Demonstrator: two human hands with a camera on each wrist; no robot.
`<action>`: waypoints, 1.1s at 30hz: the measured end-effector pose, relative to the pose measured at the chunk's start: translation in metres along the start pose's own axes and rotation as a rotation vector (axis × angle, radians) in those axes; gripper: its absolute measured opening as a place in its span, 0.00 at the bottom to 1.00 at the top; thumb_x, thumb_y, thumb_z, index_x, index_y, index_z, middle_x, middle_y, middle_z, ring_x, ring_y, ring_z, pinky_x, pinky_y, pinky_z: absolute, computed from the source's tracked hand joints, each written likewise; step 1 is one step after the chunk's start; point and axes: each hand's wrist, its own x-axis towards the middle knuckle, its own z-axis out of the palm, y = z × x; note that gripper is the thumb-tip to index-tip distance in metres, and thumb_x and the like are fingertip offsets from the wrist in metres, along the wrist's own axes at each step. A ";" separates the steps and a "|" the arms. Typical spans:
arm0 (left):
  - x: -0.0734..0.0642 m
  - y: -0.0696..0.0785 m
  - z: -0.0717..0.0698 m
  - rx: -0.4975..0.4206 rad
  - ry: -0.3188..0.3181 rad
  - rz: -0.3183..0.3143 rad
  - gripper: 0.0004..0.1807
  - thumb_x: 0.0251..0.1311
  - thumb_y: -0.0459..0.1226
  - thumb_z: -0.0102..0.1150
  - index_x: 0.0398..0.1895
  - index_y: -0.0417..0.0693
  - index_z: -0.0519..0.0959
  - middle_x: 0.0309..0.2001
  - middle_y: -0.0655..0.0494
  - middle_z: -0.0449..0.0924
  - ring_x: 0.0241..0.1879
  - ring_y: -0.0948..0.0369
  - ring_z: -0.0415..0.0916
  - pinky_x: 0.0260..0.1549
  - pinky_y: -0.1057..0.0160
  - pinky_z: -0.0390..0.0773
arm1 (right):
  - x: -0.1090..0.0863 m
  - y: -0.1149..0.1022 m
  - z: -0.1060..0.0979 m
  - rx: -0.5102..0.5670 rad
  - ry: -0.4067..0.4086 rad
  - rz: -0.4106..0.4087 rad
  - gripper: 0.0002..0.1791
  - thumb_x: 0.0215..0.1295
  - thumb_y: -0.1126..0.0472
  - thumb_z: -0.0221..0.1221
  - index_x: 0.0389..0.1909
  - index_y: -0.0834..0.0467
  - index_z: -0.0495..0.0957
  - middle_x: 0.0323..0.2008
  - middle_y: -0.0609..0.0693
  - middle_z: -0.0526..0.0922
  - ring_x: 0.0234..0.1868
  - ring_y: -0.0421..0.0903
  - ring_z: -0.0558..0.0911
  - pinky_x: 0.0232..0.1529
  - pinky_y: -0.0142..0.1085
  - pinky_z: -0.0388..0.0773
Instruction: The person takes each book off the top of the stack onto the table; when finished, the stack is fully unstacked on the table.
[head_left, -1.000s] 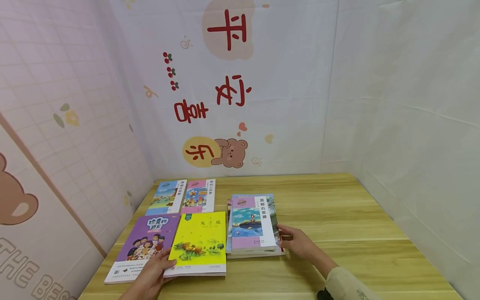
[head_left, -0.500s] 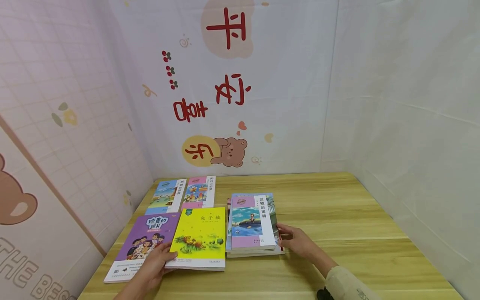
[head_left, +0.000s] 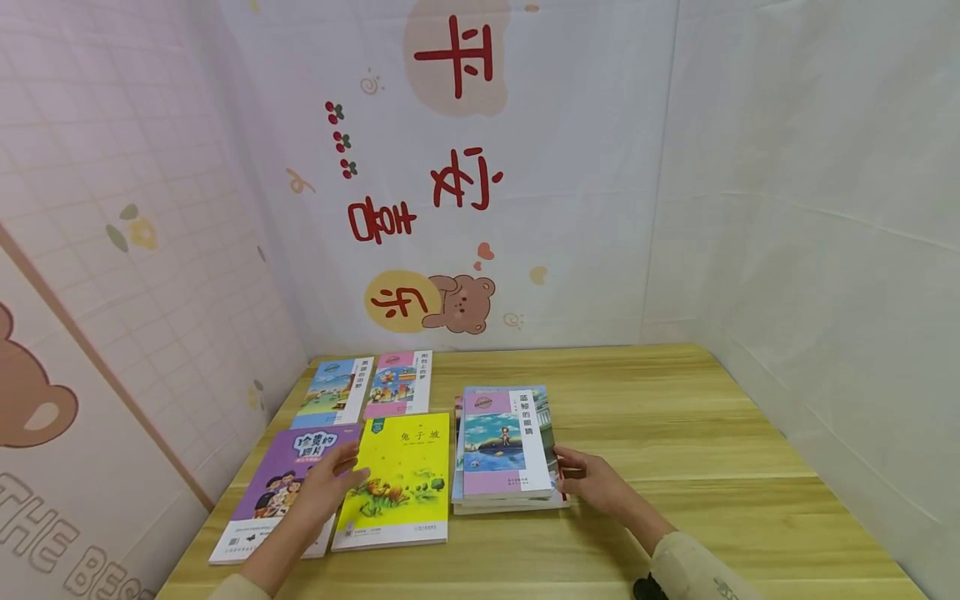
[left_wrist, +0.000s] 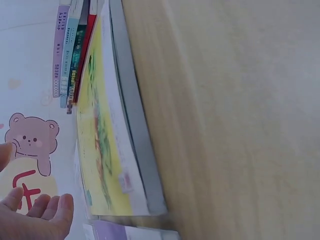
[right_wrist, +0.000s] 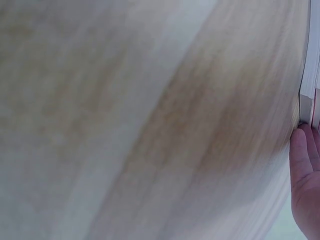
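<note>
A yellow book (head_left: 397,475) lies face up on the table, its long left side beside a purple book (head_left: 288,483). Over the border between the two hovers my left hand (head_left: 326,487), fingers relaxed and holding nothing; in the left wrist view its fingers (left_wrist: 62,215) show apart from the yellow book's cover. Right of the yellow book stands a stack of several books, topped by a pink-and-white book (head_left: 498,446). My right hand (head_left: 596,483) rests against the stack's right side near its front corner, fingertips at the lower edges of the books.
Behind the purple and yellow books lie a blue-covered book (head_left: 333,396) and a pink-covered book (head_left: 397,383). The wood-grain table (head_left: 675,433) meets a printed cloth wall (head_left: 585,208) at the back. A small black object (head_left: 647,588) sits by the right sleeve.
My left hand pushes the yellow book slightly away, lets go of its left edge, and rises forward over the books. The right hand stays at the stack.
</note>
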 end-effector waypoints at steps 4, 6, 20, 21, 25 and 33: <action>0.007 0.004 0.007 -0.020 -0.002 0.013 0.36 0.69 0.39 0.59 0.75 0.40 0.57 0.71 0.35 0.59 0.69 0.38 0.58 0.63 0.40 0.65 | 0.000 0.000 0.001 0.003 0.004 0.002 0.34 0.63 0.70 0.63 0.69 0.70 0.65 0.61 0.70 0.74 0.61 0.67 0.74 0.58 0.55 0.74; 0.010 0.006 0.012 -0.028 -0.005 0.022 0.35 0.69 0.39 0.59 0.75 0.41 0.58 0.71 0.35 0.60 0.69 0.38 0.59 0.63 0.40 0.66 | 0.000 -0.001 0.001 0.007 0.009 0.005 0.34 0.63 0.70 0.64 0.69 0.70 0.65 0.60 0.70 0.74 0.61 0.67 0.74 0.58 0.54 0.75; 0.029 0.027 0.065 -0.078 -0.068 0.026 0.35 0.65 0.37 0.63 0.73 0.41 0.62 0.67 0.38 0.65 0.64 0.42 0.67 0.58 0.44 0.73 | 0.002 -0.006 0.004 -0.055 0.107 0.064 0.30 0.67 0.61 0.63 0.67 0.66 0.70 0.57 0.65 0.79 0.60 0.62 0.76 0.59 0.55 0.73; 0.030 0.027 0.069 -0.073 -0.074 0.026 0.35 0.65 0.38 0.64 0.73 0.42 0.62 0.67 0.39 0.66 0.64 0.42 0.67 0.58 0.44 0.73 | 0.002 -0.008 0.004 -0.059 0.120 0.073 0.29 0.67 0.60 0.62 0.66 0.66 0.71 0.56 0.65 0.79 0.60 0.62 0.76 0.59 0.55 0.73; 0.033 0.029 0.082 -0.074 -0.116 0.044 0.36 0.64 0.38 0.65 0.73 0.42 0.63 0.67 0.41 0.67 0.64 0.43 0.68 0.58 0.45 0.74 | 0.001 -0.012 0.007 -0.017 0.151 0.111 0.27 0.69 0.60 0.61 0.66 0.66 0.72 0.57 0.65 0.78 0.61 0.61 0.76 0.57 0.53 0.76; 0.039 0.023 0.099 -0.044 -0.173 0.049 0.37 0.62 0.36 0.67 0.73 0.42 0.63 0.65 0.40 0.68 0.63 0.44 0.68 0.58 0.47 0.74 | 0.003 -0.011 0.011 0.060 0.176 0.149 0.26 0.70 0.61 0.59 0.65 0.67 0.71 0.58 0.68 0.77 0.58 0.60 0.78 0.53 0.53 0.79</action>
